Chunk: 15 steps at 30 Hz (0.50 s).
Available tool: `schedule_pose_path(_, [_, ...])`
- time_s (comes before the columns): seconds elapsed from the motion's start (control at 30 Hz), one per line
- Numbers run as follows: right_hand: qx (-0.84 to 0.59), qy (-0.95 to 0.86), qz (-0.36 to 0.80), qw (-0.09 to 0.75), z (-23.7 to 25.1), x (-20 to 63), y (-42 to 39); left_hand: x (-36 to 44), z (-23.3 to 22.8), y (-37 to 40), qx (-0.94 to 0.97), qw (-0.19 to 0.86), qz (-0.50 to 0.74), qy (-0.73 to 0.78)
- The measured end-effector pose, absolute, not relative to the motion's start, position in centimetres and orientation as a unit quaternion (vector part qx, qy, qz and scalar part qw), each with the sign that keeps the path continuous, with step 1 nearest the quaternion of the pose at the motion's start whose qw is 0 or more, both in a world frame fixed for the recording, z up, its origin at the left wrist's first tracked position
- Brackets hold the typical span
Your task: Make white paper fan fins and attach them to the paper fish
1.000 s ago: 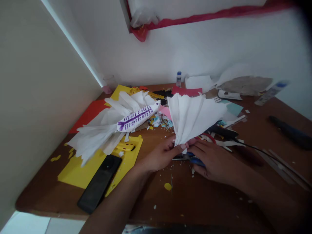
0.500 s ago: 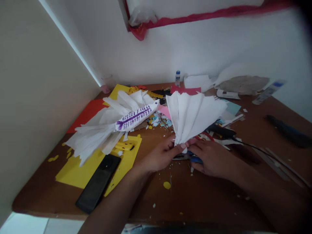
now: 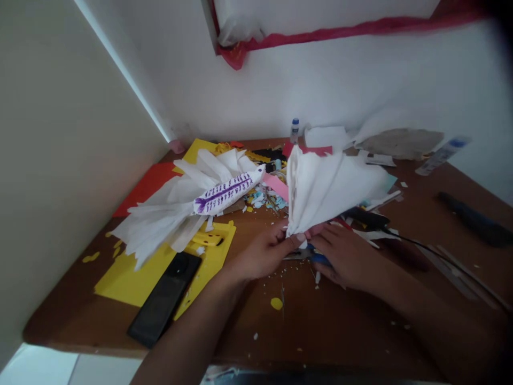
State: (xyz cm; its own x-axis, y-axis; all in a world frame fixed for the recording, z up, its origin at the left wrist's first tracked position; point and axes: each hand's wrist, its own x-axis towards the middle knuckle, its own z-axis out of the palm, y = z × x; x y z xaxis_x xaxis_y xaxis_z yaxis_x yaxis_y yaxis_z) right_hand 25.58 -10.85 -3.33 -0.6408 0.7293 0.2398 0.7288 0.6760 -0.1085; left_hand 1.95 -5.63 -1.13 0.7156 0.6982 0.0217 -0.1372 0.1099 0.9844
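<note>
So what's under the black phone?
The flat black phone lies partly on a bright yellow paper sheet, its near end on the brown wooden table. Whatever sits directly beneath it is covered.

Pleated white paper fan [image 3: 328, 187] has changed shape: 0.5 s ago it was spread wide and flat toward 12 o'clock, now its left pleats are pushed together into a stacked edge and the whole fan leans toward 2 o'clock. More of the pink strip [image 3: 276, 186] at its 9 o'clock side is uncovered. Left hand [image 3: 262, 254] and right hand [image 3: 347, 256] have closed in slightly at the fan's base, fingertips pinching a bit higher than 1 s ago.
</note>
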Motion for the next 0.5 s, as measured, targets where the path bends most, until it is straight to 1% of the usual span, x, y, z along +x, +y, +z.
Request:
schedule_pose_path(0.1, [-0.399, -0.907, -0.005, 0.135, -3.1, 25.7, -10.9, 2.0, -1.0, -5.5, 0.571, 0.72, 0.314, 0.237])
schedule_pose_path(0.27, [-0.409, -0.903, 0.027, 0.13, -3.0, 26.8, -10.8, 1.9, -0.6, -5.4, 0.546, 0.709, 0.353, 0.275])
schedule_pose_path(0.5, [-0.393, -0.909, 0.025, 0.14, -3.2, 27.3, -10.5, 2.1, -1.2, -5.5, 0.513, 0.716, 0.35, 0.317])
